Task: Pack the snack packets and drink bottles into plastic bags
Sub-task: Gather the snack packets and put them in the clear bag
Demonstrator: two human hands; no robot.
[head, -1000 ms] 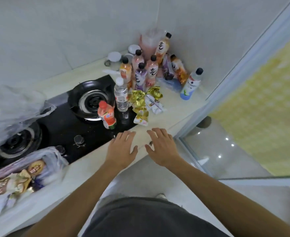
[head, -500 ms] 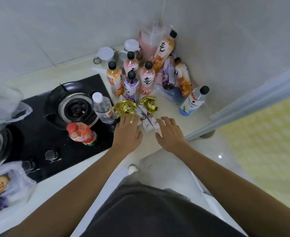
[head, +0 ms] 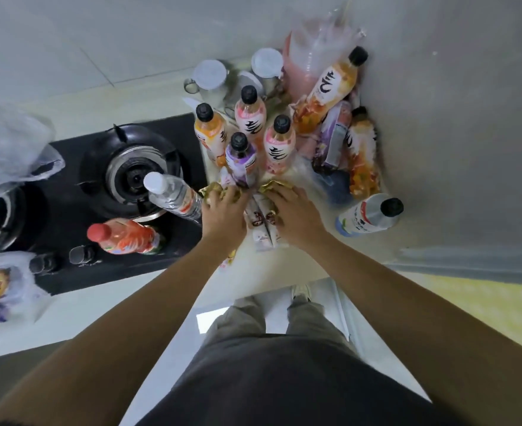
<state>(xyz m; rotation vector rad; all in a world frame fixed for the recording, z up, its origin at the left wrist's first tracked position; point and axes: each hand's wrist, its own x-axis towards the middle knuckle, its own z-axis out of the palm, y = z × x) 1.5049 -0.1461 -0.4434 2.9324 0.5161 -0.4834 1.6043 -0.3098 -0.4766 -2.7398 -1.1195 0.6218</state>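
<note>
Large black brush-style characters mark the labels of the black-capped drink bottles (head: 279, 142) clustered at the far right corner of the bench (head: 284, 269); no brand can be read. The left hand (head: 224, 215) reaches forward, palm down, fingers curled onto the gold snack packets (head: 215, 190). The right hand (head: 295, 215) lies likewise, fingers bent over another gold packet (head: 273, 188) and the white sachets (head: 261, 229) between both hands. A red-capped orange bottle (head: 124, 236) and a water bottle (head: 173, 195) stand on the gas stove (head: 69, 186), left.
</note>
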